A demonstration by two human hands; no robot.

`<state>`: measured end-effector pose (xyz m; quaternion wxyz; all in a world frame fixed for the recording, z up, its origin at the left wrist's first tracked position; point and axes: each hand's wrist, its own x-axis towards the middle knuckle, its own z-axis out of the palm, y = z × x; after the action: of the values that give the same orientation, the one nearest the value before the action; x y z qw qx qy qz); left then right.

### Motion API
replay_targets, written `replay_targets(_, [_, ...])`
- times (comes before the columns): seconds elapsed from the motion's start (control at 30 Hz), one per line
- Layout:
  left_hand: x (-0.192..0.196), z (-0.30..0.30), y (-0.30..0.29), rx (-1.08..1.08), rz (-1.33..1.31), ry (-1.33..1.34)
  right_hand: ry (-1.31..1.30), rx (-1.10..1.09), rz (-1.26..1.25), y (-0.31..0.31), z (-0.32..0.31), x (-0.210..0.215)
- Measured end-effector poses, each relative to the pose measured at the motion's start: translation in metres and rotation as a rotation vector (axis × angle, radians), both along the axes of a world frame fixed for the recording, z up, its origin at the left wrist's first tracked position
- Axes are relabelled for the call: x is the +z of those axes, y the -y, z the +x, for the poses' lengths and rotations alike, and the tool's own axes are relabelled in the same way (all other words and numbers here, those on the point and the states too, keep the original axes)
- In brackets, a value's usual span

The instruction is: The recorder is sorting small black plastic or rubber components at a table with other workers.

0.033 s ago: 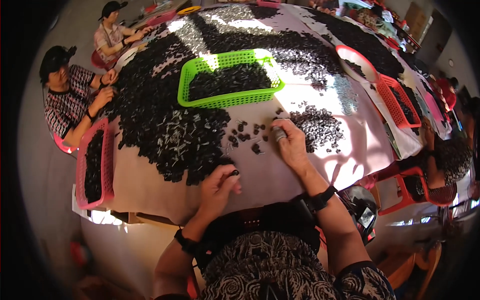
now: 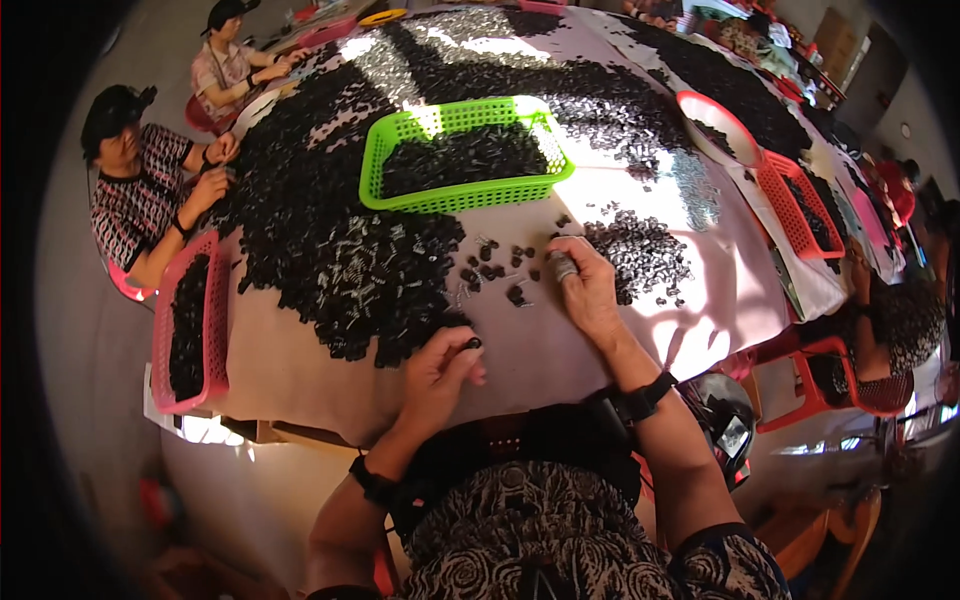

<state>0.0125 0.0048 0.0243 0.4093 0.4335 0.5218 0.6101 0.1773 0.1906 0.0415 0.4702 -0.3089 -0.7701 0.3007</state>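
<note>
Here, from the head camera, the left hand (image 2: 445, 368) pinches one small black plastic part (image 2: 473, 343) at the heap's edge, handy for sorting; the right hand (image 2: 585, 285) lies loosely curled by scattered pieces on the pink-covered bench (image 2: 560, 350).

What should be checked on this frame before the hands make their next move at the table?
1. Left hand has a piece: ok, a small black part is pinched at its fingertips.
2. Right hand has a piece: cannot tell; it rests on the cloth by something small and grey at the fingers.
3. Loose black pieces within reach: ok, scattered between both hands.
4. Large black heap close to the left hand: ok.
5. Green basket reachable: ok, just beyond the scattered pieces, partly filled.
6. Co-workers' hands away from this spot: ok, they work at the table's far left edge.
</note>
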Motion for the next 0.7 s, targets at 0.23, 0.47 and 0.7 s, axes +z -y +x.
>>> replay_targets(0.23, [0.008,-0.004,0.001,-0.017,0.02,0.055,-0.015,-0.008,-0.024,0.0,-0.009,-0.004])
replay_targets(0.47, [0.005,-0.005,0.001,-0.03,0.065,0.039,0.09,0.066,0.102,0.009,-0.008,0.008])
replay_targets(0.7, [0.011,-0.002,0.002,-0.02,0.038,0.043,0.211,0.16,0.147,0.011,-0.009,0.008])
